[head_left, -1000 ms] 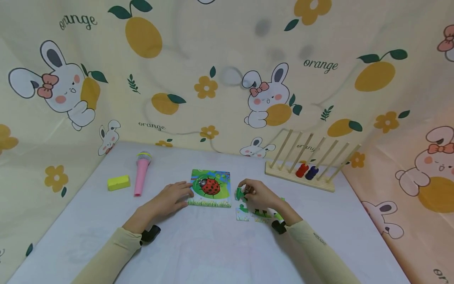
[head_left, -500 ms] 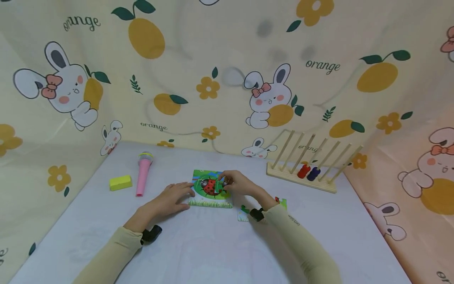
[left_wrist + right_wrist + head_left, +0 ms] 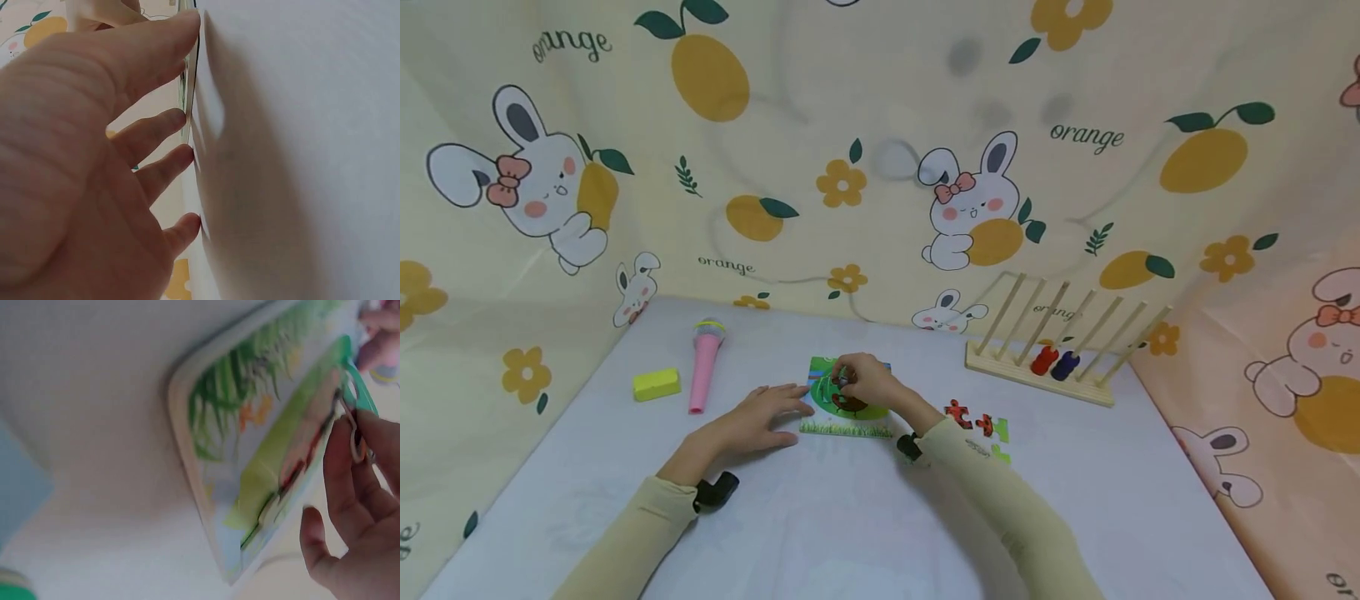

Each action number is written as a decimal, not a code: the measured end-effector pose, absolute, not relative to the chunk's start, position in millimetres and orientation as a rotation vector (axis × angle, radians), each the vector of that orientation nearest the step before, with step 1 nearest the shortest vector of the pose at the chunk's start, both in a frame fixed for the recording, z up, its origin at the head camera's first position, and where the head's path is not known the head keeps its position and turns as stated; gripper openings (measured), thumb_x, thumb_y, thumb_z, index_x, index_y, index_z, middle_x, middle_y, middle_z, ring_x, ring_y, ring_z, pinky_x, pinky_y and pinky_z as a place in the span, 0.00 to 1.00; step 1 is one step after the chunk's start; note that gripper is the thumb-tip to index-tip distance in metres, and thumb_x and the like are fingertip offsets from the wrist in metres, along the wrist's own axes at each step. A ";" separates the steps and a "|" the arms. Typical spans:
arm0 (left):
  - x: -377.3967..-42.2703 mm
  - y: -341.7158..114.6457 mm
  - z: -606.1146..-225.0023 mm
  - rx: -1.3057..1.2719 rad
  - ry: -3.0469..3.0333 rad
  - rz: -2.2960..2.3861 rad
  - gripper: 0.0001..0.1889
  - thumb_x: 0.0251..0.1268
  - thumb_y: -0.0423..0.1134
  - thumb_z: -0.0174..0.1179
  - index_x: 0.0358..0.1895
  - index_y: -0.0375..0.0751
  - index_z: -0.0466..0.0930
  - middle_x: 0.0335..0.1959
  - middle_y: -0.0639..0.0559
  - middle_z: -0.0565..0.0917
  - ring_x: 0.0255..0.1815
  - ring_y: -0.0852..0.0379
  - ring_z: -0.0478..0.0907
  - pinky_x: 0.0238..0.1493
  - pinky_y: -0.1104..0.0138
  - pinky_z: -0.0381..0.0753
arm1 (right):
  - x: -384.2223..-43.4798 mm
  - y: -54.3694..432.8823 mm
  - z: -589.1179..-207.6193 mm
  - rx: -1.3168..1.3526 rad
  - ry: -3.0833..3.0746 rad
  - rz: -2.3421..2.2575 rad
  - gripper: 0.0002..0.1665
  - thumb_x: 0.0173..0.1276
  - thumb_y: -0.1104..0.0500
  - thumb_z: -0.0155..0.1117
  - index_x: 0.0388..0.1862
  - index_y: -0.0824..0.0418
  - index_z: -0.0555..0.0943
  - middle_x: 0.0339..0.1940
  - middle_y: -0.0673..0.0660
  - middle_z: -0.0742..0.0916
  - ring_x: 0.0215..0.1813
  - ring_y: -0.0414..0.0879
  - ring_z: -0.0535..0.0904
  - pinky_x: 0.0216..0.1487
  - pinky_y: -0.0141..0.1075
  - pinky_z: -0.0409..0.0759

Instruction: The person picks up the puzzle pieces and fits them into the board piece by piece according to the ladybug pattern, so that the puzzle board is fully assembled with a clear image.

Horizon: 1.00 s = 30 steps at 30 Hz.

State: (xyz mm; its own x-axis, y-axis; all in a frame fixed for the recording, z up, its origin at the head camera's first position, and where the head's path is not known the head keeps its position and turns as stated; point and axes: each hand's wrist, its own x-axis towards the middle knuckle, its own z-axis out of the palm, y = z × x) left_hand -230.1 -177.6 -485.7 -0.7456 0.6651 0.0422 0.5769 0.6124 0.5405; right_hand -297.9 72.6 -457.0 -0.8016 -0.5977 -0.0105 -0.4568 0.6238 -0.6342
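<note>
Hanging behind the round-cornered puzzle board [image 3: 844, 430], a creased cloth [image 3: 880, 108] is backing the white bench [image 3: 850, 517]. Beyond the board, to its right, a wooden peg rack [image 3: 1015, 369] is standing. The left hand [image 3: 765, 418] is resting, fingers spread, at the board's left edge; the right hand [image 3: 868, 383] is pinching a green piece [image 3: 362, 397] over it. Knobbed loose pieces [image 3: 958, 413] are lying right of the board. Lettering [image 3: 1087, 135] is reading "orange".
</note>
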 end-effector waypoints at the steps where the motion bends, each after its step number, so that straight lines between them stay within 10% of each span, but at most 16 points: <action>1: -230.3 -178.1 -486.1 1.044 2.670 0.813 0.23 0.66 0.43 0.66 0.63 0.46 0.78 0.76 0.42 0.64 0.78 0.38 0.54 0.71 0.35 0.49 | -298.0 70.1 -459.2 -0.857 2.662 -0.897 0.11 0.64 0.70 0.68 0.45 0.61 0.83 0.32 0.53 0.84 0.34 0.43 0.79 0.39 0.37 0.80; 30: -234.6 -179.5 -486.0 1.133 2.682 0.761 0.20 0.68 0.43 0.64 0.60 0.42 0.83 0.71 0.41 0.71 0.75 0.36 0.60 0.67 0.31 0.54 | -281.7 44.1 -467.1 -0.757 2.884 -0.628 0.16 0.59 0.56 0.77 0.39 0.62 0.81 0.37 0.53 0.81 0.35 0.43 0.75 0.33 0.32 0.75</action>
